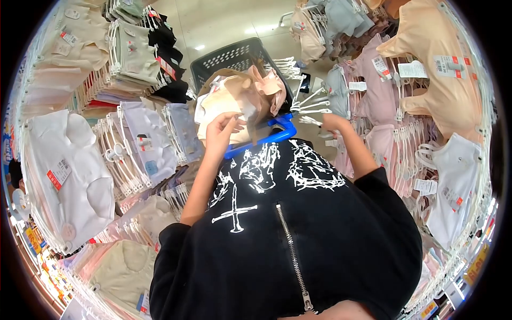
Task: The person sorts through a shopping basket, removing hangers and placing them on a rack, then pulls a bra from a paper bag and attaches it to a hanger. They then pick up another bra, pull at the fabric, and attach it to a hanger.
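Observation:
A dark grey shopping cart (260, 49) with a blue handle (266, 140) stands before me. Beige and pale pink garments (234, 96) are heaped in it. My left hand (225, 127) rests over the near side of the heap, its fingers curled on a beige garment (214, 113). At the right side of the cart, a bunch of white plastic hangers (312, 104) fans outward. My right hand (335, 122) is beside them, fingers closed at the end of a white hanger (309, 121); its fingertips are partly hidden.
Racks crowd both sides. To the left hang white tops (77, 176), lilac garments (141, 133) and black garments (165, 58). On the right are pink garments (376, 69), a large beige garment (440, 58) and a white camisole (453, 181). Tiled floor (213, 21) shows beyond the cart.

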`<action>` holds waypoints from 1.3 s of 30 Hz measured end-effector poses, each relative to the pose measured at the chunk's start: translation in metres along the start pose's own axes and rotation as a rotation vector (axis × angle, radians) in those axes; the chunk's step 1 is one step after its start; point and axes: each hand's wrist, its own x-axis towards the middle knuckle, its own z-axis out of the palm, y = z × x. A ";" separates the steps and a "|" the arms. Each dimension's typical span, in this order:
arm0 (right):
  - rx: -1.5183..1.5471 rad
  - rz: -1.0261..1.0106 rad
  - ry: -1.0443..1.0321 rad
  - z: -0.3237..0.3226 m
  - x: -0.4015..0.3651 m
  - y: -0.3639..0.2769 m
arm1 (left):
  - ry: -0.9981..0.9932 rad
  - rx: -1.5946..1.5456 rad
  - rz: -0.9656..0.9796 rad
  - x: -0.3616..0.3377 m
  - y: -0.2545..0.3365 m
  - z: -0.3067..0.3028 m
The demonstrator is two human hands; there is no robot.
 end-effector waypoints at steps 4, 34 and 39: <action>0.062 0.129 -0.081 -0.003 0.040 -0.016 | -0.055 0.072 0.054 -0.002 0.002 0.006; -0.399 0.283 0.143 0.007 0.108 -0.051 | -0.023 0.250 -0.105 -0.032 -0.010 0.012; -0.507 0.231 0.136 0.009 0.107 -0.042 | -0.016 0.288 -0.139 -0.035 -0.011 0.017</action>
